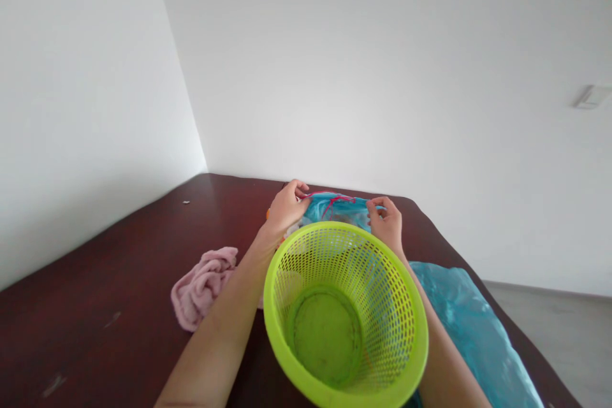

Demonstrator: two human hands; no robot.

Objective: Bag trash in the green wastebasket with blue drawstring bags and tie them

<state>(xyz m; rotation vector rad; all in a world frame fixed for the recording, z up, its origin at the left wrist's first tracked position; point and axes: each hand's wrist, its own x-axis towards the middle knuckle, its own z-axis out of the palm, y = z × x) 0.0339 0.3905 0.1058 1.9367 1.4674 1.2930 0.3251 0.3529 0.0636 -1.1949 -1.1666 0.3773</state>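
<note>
Beyond the basket, my left hand [288,205] pinches one side of the mouth of a blue plastic drawstring bag [317,209]. On the other side of that mouth, my right hand [386,220] grips the rim between thumb and fingers. A pink drawstring [329,203] runs along the bag's edge and hangs in a loose loop. Between my forearms stands a lime-green perforated plastic basket [325,335], tilted toward me with nothing visible inside. It hides the lower part of the bag. Something white and orange shows partly behind my left wrist.
A crumpled pink cloth [205,287] lies left of my left forearm on the dark red table [119,306]. A flat blue plastic sheet or bag [471,315] spreads along the right edge. White walls [358,76] stand behind and at left. A small pale scrap [186,202] lies far left.
</note>
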